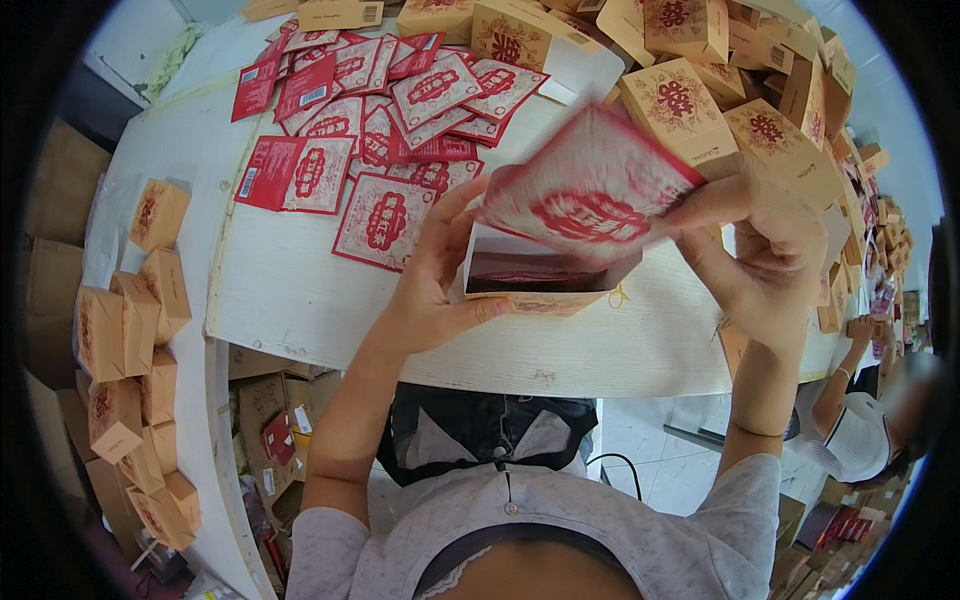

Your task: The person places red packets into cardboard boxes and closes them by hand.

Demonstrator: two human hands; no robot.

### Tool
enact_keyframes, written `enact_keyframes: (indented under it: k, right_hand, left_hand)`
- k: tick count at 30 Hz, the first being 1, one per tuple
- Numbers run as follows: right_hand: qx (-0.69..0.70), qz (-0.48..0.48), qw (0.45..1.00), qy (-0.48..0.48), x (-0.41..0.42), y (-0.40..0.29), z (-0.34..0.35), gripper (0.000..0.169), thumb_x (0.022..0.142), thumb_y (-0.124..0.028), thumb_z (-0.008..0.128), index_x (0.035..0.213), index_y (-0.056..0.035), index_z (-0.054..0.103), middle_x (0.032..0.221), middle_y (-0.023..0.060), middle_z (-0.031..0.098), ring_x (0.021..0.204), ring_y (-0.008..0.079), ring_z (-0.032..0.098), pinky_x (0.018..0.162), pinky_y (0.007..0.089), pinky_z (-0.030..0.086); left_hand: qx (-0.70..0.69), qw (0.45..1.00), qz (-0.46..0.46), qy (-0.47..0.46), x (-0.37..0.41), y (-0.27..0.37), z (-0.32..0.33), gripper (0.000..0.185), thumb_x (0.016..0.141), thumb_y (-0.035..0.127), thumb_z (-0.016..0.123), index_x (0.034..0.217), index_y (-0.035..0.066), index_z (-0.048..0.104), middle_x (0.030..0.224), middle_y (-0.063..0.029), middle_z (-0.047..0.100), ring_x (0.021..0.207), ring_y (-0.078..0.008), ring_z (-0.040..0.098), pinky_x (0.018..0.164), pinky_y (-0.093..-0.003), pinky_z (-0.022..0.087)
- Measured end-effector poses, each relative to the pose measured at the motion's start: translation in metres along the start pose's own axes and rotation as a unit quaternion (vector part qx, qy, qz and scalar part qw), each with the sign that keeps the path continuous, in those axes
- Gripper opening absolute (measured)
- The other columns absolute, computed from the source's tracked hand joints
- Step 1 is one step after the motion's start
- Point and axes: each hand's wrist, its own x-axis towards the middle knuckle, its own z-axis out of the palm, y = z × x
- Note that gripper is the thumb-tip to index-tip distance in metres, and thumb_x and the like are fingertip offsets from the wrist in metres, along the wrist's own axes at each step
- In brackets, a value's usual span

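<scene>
My left hand (431,274) holds an opened tan cardboard box (551,304) by its left side, thumb along the near wall. Its mouth faces up toward me, and something flat with a reddish edge lies in the dark inside. Between the thumb and fingers of my right hand (757,240) is a red-and-white printed sachet (592,187), blurred and tilted above the box mouth. The sachet covers the far part of the box. Beyond my left hand, a pile of similar sachets (382,217) is spread over the white table (300,277).
Many tan boxes with red printing (679,109) are heaped at the far right. Smaller groups of boxes (101,334) stand on a side surface at left. Cartons (262,405) lie below the table. A person (847,427) sits at the right, hands on a box.
</scene>
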Motion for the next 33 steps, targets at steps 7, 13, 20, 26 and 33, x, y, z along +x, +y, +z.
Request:
enact_keyframes:
  k: [7, 13, 20, 26, 33]
  right_hand:
    - [-0.161, -0.028, 0.973, -0.161, 0.013, -0.026, 0.000, 0.022, 0.057, 0.007, 0.063, 0.076, -0.0010, 0.057, 0.081, 0.0115, 0.059, 0.066, 0.0244, 0.059, 0.061, 0.0302, 0.047]
    - [-0.190, -0.075, 0.942, -0.266, 0.008, -0.008, 0.037, 0.013, 0.064, -0.002, 0.058, 0.076, -0.0015, 0.055, 0.084, 0.0104, 0.060, 0.080, 0.0259, 0.059, 0.069, 0.0337, 0.048]
    - [-0.012, 0.034, 0.999, -0.019, -0.020, 0.003, 0.017, 0.018, 0.080, -0.010, 0.055, 0.096, -0.0015, 0.058, 0.114, 0.0157, 0.056, 0.104, 0.0288, 0.054, 0.090, 0.0327, 0.039]
    - [0.295, 0.318, 0.898, 0.072, -0.071, 0.034, 0.079, 0.031, 0.089, -0.010, 0.047, 0.119, -0.0016, 0.042, 0.127, 0.0120, 0.045, 0.117, 0.0192, 0.043, 0.096, 0.0287, 0.033]
    - [0.348, 0.114, 0.927, 0.082, -0.068, 0.037, 0.103, 0.029, 0.075, 0.005, 0.053, 0.104, -0.0006, 0.056, 0.121, 0.0150, 0.052, 0.115, 0.0281, 0.046, 0.098, 0.0369, 0.035]
  left_hand:
    - [0.017, 1.000, -0.006, 0.007, -0.003, -0.001, -0.001, 0.092, 0.065, 0.008, 0.078, 0.138, 0.009, 0.022, 0.131, -0.0103, 0.039, 0.124, -0.0212, 0.036, 0.104, -0.0353, 0.027]
    - [0.051, 0.998, 0.022, 0.035, -0.007, -0.010, -0.002, 0.091, 0.066, 0.012, 0.079, 0.136, 0.007, 0.020, 0.130, -0.0133, 0.038, 0.121, -0.0216, 0.039, 0.102, -0.0370, 0.030]
    - [0.179, 0.975, 0.126, 0.033, -0.017, -0.022, -0.007, 0.059, 0.068, 0.017, 0.078, 0.114, 0.007, 0.042, 0.117, -0.0148, 0.042, 0.113, -0.0276, 0.041, 0.095, -0.0385, 0.033]
    - [0.204, 0.970, 0.129, -0.039, -0.002, -0.009, 0.000, 0.034, 0.080, 0.032, 0.065, 0.103, 0.008, 0.053, 0.115, -0.0150, 0.047, 0.112, -0.0289, 0.040, 0.090, -0.0389, 0.034]
    - [0.195, 0.962, 0.189, -0.033, 0.000, -0.015, 0.003, 0.045, 0.089, 0.047, 0.045, 0.110, 0.007, 0.042, 0.121, -0.0194, 0.040, 0.117, -0.0351, 0.036, 0.094, -0.0429, 0.031]
